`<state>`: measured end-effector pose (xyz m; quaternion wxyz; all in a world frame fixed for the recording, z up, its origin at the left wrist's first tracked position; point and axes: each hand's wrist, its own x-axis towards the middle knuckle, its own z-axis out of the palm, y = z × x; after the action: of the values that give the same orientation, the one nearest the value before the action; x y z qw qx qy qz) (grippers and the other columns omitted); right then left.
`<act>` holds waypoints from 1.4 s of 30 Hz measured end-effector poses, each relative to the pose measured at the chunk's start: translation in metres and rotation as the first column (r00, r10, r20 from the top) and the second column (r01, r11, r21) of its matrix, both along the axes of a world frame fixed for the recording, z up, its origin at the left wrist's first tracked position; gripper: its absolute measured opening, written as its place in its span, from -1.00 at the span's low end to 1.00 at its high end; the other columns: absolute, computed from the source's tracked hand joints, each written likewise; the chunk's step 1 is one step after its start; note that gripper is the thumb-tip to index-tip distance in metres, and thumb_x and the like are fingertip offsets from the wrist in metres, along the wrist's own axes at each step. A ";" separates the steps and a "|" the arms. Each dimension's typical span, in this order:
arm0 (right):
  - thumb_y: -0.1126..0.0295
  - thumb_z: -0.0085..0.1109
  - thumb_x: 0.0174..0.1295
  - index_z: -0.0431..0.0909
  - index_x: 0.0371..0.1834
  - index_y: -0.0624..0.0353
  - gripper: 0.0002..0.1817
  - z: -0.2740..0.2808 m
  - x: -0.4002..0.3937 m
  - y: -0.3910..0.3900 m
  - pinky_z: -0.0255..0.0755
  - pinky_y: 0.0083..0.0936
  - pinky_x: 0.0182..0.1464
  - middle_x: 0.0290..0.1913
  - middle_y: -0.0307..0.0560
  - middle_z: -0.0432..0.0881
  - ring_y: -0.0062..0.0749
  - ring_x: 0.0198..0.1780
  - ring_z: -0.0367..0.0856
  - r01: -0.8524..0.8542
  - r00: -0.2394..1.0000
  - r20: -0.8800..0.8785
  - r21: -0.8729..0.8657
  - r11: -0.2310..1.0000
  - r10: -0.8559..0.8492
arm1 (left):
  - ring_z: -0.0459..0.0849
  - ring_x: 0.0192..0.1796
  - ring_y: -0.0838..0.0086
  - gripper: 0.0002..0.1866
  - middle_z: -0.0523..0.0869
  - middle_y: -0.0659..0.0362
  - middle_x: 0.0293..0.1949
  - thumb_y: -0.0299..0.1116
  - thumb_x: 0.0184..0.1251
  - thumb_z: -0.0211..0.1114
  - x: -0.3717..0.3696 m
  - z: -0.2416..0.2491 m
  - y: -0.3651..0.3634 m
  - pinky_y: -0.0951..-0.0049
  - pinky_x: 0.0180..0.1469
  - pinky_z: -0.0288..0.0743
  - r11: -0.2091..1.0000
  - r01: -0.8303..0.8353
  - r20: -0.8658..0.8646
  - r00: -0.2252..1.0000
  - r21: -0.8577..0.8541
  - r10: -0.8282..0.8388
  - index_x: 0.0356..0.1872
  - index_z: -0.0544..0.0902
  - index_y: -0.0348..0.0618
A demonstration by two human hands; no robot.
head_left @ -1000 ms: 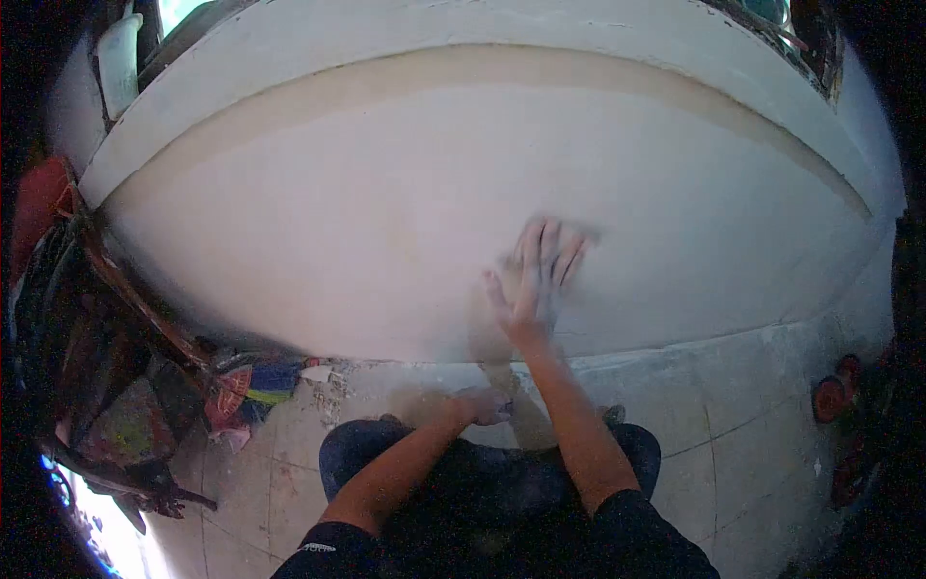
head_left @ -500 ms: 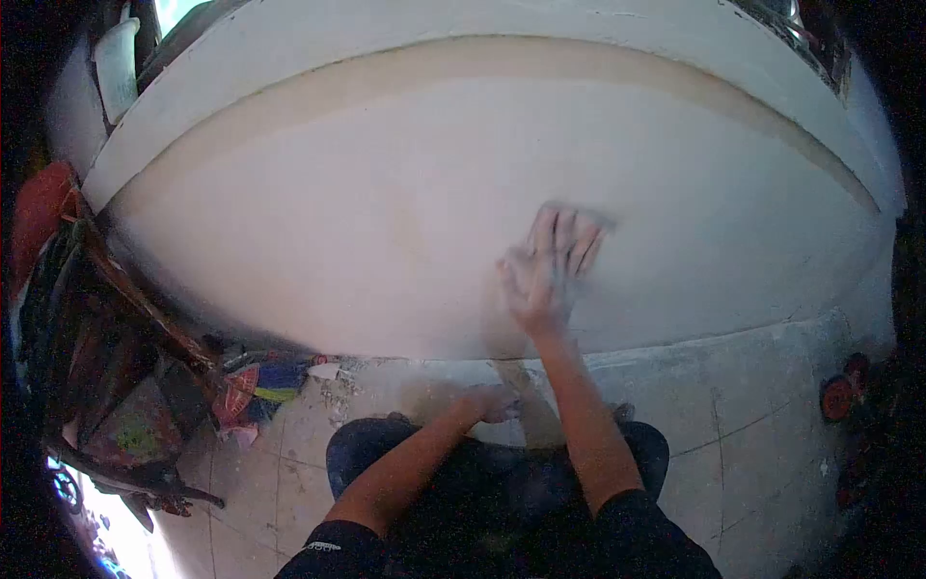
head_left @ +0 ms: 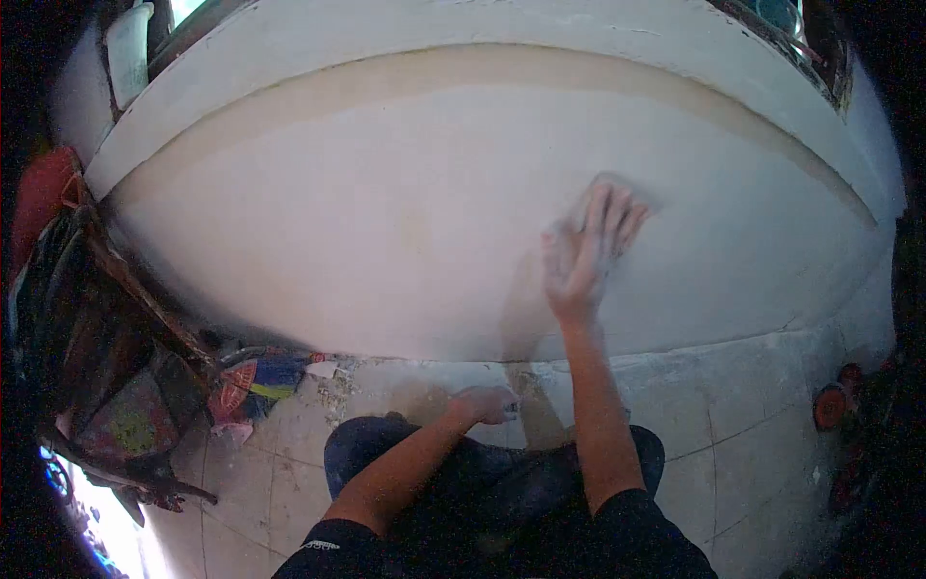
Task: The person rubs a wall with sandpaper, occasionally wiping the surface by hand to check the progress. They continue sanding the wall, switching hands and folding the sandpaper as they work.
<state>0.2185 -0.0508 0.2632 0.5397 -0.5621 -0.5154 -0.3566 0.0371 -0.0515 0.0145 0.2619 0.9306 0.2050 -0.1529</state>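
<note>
My right hand [head_left: 596, 236] lies against the pale wall [head_left: 386, 193], right of its middle. Its fingers are stretched out, and the thumb stands apart on the left. Motion smears it a little, and whatever may lie beneath the palm is hidden. Low in front of my body, above my lap, my left hand [head_left: 485, 405] is closed. A small grey thing shows at its fingertips, too small to name. Both hands look dusty.
A ledge [head_left: 482, 21] runs along the wall's top. At the left are a red thing [head_left: 43, 198], dark bags and a colourful printed sack [head_left: 236, 391]. Red round objects [head_left: 830, 407] lie at the right on the tiled floor [head_left: 675, 492].
My right hand has moved up and to the right along the wall, its arm straighter. My left hand has stayed in nearly the same place and shows more sharply.
</note>
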 end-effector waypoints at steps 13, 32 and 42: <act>0.44 -0.02 0.42 0.42 0.49 0.27 -0.45 0.015 0.012 -0.011 -0.20 0.24 0.63 0.60 0.22 0.24 0.35 0.66 -0.06 -0.064 0.998 0.016 0.011 0.998 0.064 | 0.64 0.25 0.04 -0.51 0.67 -0.01 0.22 0.07 0.47 0.19 0.004 0.006 0.001 -0.04 0.28 0.52 0.997 0.001 -0.134 0.991 -0.081 -0.012 0.18 0.64 -0.06; 0.21 0.08 0.46 0.22 0.60 0.29 -0.30 -0.051 0.007 0.004 -0.32 0.36 0.59 0.69 0.20 0.03 0.45 0.67 -0.23 -0.077 0.996 -0.046 -0.059 0.995 0.074 | 0.67 0.21 0.02 -0.54 0.73 -0.04 0.10 0.04 0.47 0.20 0.004 0.001 0.007 -0.03 0.28 0.53 1.000 -0.008 -0.131 0.991 0.028 0.012 0.13 0.67 -0.09; 0.16 0.22 0.37 0.14 0.63 0.27 -0.17 -0.018 -0.001 0.003 -0.28 0.36 0.59 0.68 0.21 0.02 0.45 0.67 -0.21 -0.041 0.998 -0.041 -0.024 0.999 0.040 | 0.62 0.27 0.02 -0.50 0.66 -0.03 0.24 0.07 0.48 0.17 0.007 -0.018 0.009 -0.03 0.31 0.50 0.992 0.125 -0.058 0.990 0.004 -0.125 0.19 0.64 -0.08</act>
<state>0.2171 -0.0480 0.2453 0.5502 -0.5653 -0.5199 -0.3276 0.0437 -0.0429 -0.0032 0.2423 0.9378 0.1543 -0.1951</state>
